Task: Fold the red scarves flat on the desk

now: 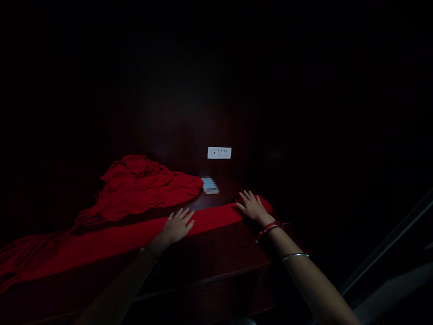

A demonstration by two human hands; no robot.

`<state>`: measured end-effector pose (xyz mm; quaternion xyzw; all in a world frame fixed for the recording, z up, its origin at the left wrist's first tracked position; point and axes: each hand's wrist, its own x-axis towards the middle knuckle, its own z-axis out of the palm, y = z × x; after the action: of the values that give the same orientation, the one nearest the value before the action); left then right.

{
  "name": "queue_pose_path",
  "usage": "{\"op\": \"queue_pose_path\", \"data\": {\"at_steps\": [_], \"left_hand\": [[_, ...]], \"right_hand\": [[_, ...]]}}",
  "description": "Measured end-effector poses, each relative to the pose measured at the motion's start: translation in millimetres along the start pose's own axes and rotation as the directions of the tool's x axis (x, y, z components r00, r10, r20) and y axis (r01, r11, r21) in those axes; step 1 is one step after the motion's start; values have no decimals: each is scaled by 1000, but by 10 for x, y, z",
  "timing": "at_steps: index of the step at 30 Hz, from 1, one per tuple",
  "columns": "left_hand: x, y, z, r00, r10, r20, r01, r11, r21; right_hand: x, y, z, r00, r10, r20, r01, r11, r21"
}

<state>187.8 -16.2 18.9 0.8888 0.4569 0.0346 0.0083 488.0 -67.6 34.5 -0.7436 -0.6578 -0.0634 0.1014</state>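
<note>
A long red cloth (111, 237) lies across a dark wooden surface (216, 253), folded into a flat strip in front and bunched in a heap at the back left. My left hand (177, 225) rests palm down on the strip, fingers spread. My right hand (252, 206) lies flat on the strip's right end, fingers apart, with red and silver bangles on the wrist. Neither hand holds anything.
A white wall socket plate (219, 152) sits on the dark back panel. A small pale blurred object (209, 185) lies beside the cloth heap. The room is very dark. A slanted rail or edge (389, 243) runs at the lower right.
</note>
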Motion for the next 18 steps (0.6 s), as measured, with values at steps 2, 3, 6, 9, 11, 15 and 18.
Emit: {"op": "queue_pose_path", "data": {"at_steps": [2,3,6,9,11,15,18], "left_hand": [[2,2,-18,1000,-5,16,5,1000,2],[-2,3,-30,1000,-6,20,5,1000,4],[-38,13,-66,1000,5,18,-5,1000,14],[-79,38,-83,1000,9,-5,-9,1000,26],[-94,60,-79,1000,11,-27,-10,999,30],[-105,48,-76,1000,25,-17,-24,1000,11],[-131,-96,-118,997,54,60,-53,998,-30]], "right_hand": [[-14,137,98,995,67,80,-65,998,-23],[-26,176,145,992,78,102,-75,997,-29],[-63,187,174,994,70,87,-66,997,-42],[-85,106,23,993,54,110,-48,997,-57],[-90,42,-97,990,86,115,-75,993,-93],[-86,8,-240,985,156,67,-151,985,-86],[-55,146,-336,978,208,15,-209,977,37]]}}
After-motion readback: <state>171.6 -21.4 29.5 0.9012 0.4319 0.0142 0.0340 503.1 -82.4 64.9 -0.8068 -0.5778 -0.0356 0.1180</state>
